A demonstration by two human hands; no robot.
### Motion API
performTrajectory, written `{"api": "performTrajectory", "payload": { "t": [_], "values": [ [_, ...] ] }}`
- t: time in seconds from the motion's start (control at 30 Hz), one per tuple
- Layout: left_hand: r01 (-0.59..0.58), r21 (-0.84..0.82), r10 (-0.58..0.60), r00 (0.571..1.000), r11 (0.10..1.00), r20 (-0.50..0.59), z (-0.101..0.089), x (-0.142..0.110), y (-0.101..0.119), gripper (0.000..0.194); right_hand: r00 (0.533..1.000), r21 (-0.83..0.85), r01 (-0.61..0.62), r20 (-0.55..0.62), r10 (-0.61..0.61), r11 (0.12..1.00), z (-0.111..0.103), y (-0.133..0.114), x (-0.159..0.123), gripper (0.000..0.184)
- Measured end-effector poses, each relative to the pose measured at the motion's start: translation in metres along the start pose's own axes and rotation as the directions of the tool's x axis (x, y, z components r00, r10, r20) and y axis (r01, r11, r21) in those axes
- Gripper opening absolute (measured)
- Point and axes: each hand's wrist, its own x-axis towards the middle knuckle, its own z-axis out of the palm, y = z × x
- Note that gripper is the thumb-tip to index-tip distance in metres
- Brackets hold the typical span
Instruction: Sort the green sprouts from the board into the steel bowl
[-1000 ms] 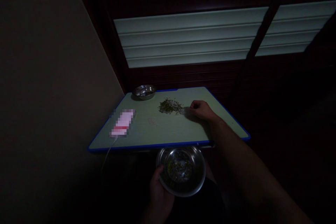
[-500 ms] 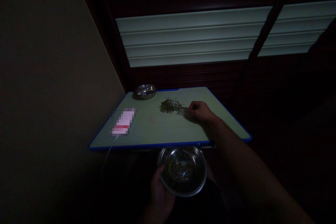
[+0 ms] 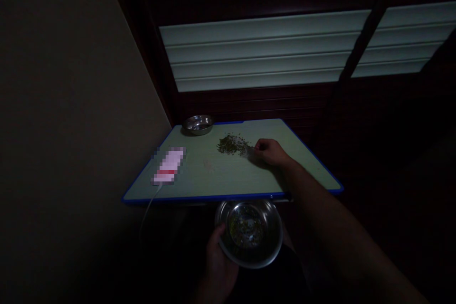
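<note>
My left hand [image 3: 221, 262] grips a shiny metal bowl [image 3: 273, 247] by its left rim, thumb over the edge, just below the table's front edge. Small greenish bits lie in the bottom of this bowl. On the pale green table [image 3: 192, 175], a loose pile of small dark green-brown bits [image 3: 231, 144] is spread out. At the right side of the pile is my right hand [image 3: 270, 151], its fingers pinched together. A faint, thin pale thing seems to reach from the fingertips to the pile; it is too dim to make out.
A second metal bowl [image 3: 198, 126] stands at the table's back left corner. At the left lies a blurred-out phone [image 3: 169, 165], its white cable [image 3: 147, 213] hanging over the front edge. Behind the table is a dark wooden panel with pale slats [image 3: 263, 52]; a wall [image 3: 78, 80] rises on the left.
Hardly anything differs. The whole view has shifted very slightly, and my right hand stays beside the pile while my left hand keeps holding the bowl.
</note>
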Motion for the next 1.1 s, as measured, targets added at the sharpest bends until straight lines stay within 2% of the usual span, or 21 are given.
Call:
{"api": "performTrajectory", "payload": {
  "t": [0.33, 0.6, 0.83, 1.1],
  "values": [
    [0.022, -0.010, -0.022, 0.999, 1.000, 0.045, -0.003, 0.005, -0.002, 0.019, 1.000, 0.008, 0.006, 0.014, -0.006, 1.000, 0.008, 0.001, 0.002, 0.013],
    [0.023, -0.014, -0.022, 0.999, 1.000, 0.025, -0.002, 0.002, -0.003, 0.018, 0.993, -0.025, -0.081, 0.084, 0.083, 0.996, 0.017, -0.011, -0.001, 0.008],
    [0.016, -0.022, -0.015, 0.999, 1.000, 0.047, -0.002, 0.003, -0.004, 0.019, 0.975, -0.064, -0.211, 0.058, 0.215, 0.975, 0.027, -0.019, -0.002, 0.010],
    [0.019, -0.018, -0.018, 0.998, 1.000, 0.058, -0.003, 0.002, -0.006, 0.019, 0.970, -0.071, -0.227, 0.078, 0.232, 0.971, 0.042, -0.036, -0.002, 0.011]
  ]
}}
